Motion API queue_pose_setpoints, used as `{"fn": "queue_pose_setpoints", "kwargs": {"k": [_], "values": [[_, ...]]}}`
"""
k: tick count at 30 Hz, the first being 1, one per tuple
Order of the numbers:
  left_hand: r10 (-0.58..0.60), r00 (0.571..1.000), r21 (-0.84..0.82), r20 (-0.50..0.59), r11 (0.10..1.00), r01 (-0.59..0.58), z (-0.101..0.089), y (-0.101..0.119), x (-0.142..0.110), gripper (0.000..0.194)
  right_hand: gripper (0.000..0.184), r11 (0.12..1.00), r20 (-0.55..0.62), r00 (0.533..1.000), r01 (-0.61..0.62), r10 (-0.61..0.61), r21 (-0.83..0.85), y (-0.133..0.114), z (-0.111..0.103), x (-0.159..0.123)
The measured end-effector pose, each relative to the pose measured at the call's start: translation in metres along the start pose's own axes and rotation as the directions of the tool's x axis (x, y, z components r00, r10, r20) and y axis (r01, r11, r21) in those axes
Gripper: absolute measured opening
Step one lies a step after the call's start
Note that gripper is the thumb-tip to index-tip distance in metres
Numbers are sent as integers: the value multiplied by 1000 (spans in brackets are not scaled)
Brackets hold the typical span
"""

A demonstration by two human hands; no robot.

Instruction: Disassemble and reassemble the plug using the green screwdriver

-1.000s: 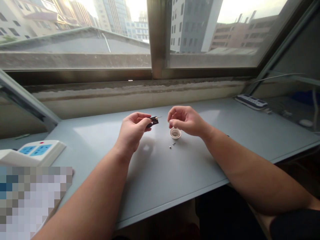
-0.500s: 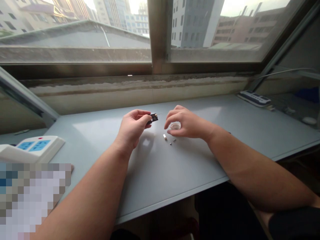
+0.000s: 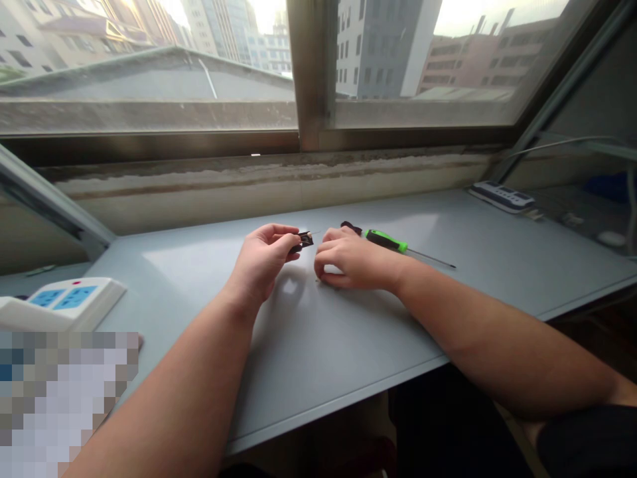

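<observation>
My left hand [image 3: 266,255] is closed on a small black rectangular part [image 3: 307,238] with a pale piece and a thin wire at its end. My right hand [image 3: 343,259] is lowered to the tabletop, thumb and fingers pinched together. A tiny white-and-tan piece [image 3: 318,281] shows at its fingertips, mostly covered by them. Behind the right hand lies a green and black screwdriver [image 3: 385,240], its shaft pointing right. A small black object [image 3: 351,228] sits beside its handle, partly hidden by the hand.
The grey table [image 3: 298,372] runs along beneath a window. On the left stands a white power strip [image 3: 82,299] with blue sockets, above a blurred-out item [image 3: 64,398]. Another power strip [image 3: 502,196] lies at the back right, near a cable.
My right hand has moved left and down, closing from a loose curl to a pinch at the table. The clear round item and small metal bits are now hidden; the screwdriver is uncovered.
</observation>
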State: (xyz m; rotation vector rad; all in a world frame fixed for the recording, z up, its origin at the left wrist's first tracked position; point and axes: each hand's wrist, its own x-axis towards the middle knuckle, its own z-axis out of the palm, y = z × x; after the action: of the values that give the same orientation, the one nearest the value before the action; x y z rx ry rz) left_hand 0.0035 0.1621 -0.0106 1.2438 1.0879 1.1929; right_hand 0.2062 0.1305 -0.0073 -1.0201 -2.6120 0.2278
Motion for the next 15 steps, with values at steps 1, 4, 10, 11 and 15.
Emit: {"fn": "queue_pose_setpoints", "kwargs": {"k": [1,4,10,11,15], "values": [[-2,1000,1,2,1000,2,0,0,0,35,11,1000,-42,999,-3,4,28,0,-1,0],[-6,1000,7,15,1000,6,-1,0,-1,37,6,972,-223,970,-48,101,229,5,-3,-3],[18,997,30,76,999,-20,-3,-1,-1,43,10,704,-318,882,-23,349,710,16,-1,-4],[26,996,25,90,999,-28,-3,-1,-2,45,11,647,-296,880,-17,371,762,16,0,-3],[42,989,-3,143,999,-42,-1,3,-6,42,20,502,-236,870,-16,433,864,14,3,3]]}}
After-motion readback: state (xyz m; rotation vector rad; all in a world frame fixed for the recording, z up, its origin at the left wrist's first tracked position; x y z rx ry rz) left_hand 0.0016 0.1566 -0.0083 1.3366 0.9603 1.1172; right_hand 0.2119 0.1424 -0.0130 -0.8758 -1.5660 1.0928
